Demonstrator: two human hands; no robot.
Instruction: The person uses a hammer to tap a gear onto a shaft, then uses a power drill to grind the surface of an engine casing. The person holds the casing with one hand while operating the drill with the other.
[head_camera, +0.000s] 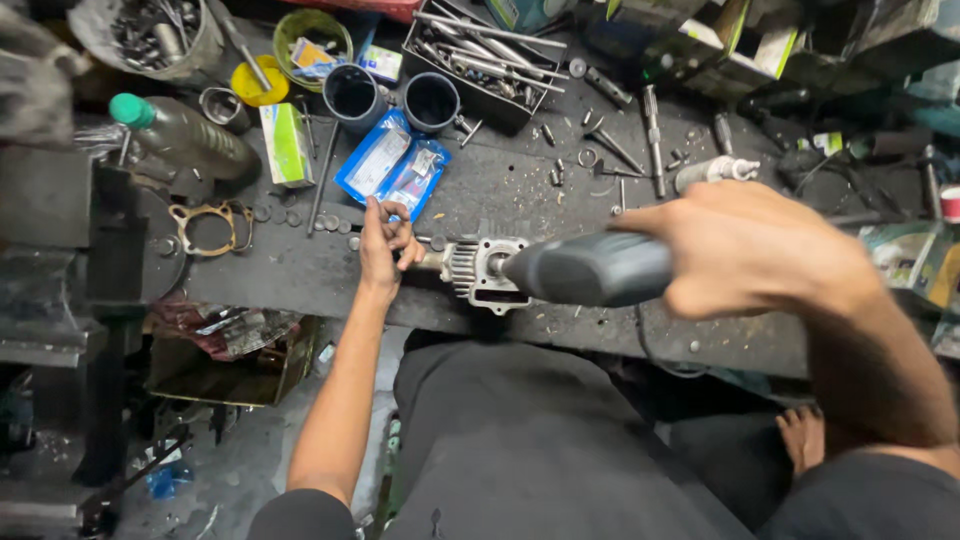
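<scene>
On the dark, cluttered table (300, 275) a finned metal cylinder (487, 271) lies at the near edge. Your right hand (745, 250) has its grip closed around the grey power tool (590, 268), whose nose meets the cylinder. Your left hand (383, 243) pinches a small part at the cylinder's left end, just below the blue packets (392, 163)

Left hand (385, 243) hemmed in: blue packets (393, 165) just beyond fingers, finned metal part (487, 272) touching on right, loose washers (300, 218) near on left. Right hand (745, 250) fills grey tool (590, 268); scattered bolts (600, 150) beyond it. Bench (300, 270) bare below left hand.
</scene>
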